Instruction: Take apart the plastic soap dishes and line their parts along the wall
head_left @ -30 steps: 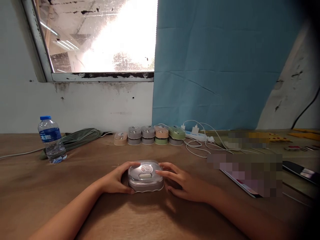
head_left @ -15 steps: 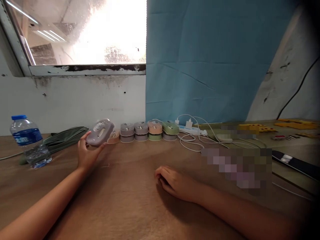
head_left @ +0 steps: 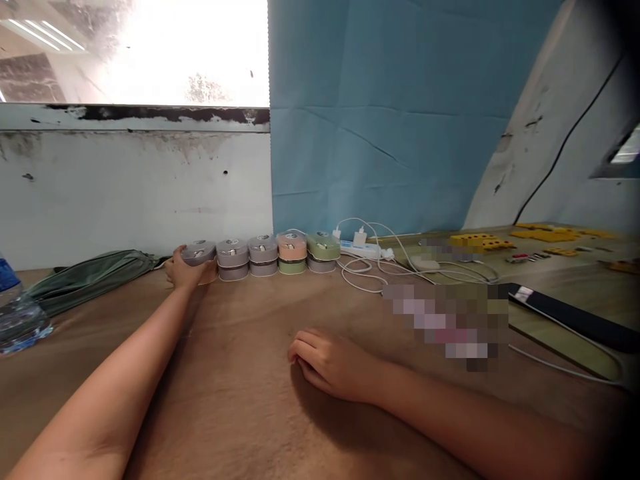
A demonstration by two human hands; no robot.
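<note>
My left hand (head_left: 183,270) reaches to the far edge of the wooden table (head_left: 235,400) and grips a grey lidded box (head_left: 199,253). That box sits on top of a beige box at the left end of a row of stacked small boxes (head_left: 263,255) along the wall: grey, grey, orange on green, green on grey. My right hand (head_left: 327,363) rests palm down on the table in the middle, fingers loosely curled, holding nothing.
A water bottle (head_left: 17,313) stands at the left edge beside a folded green cloth (head_left: 85,280). A white power strip (head_left: 360,249) with white cables (head_left: 400,270) lies right of the boxes. A dark tablet (head_left: 565,313) and yellow parts (head_left: 500,239) lie further right.
My left hand carried the grey box from the table's middle to the left end of the row and set it on the beige box. My right hand let go and rests on the table.
</note>
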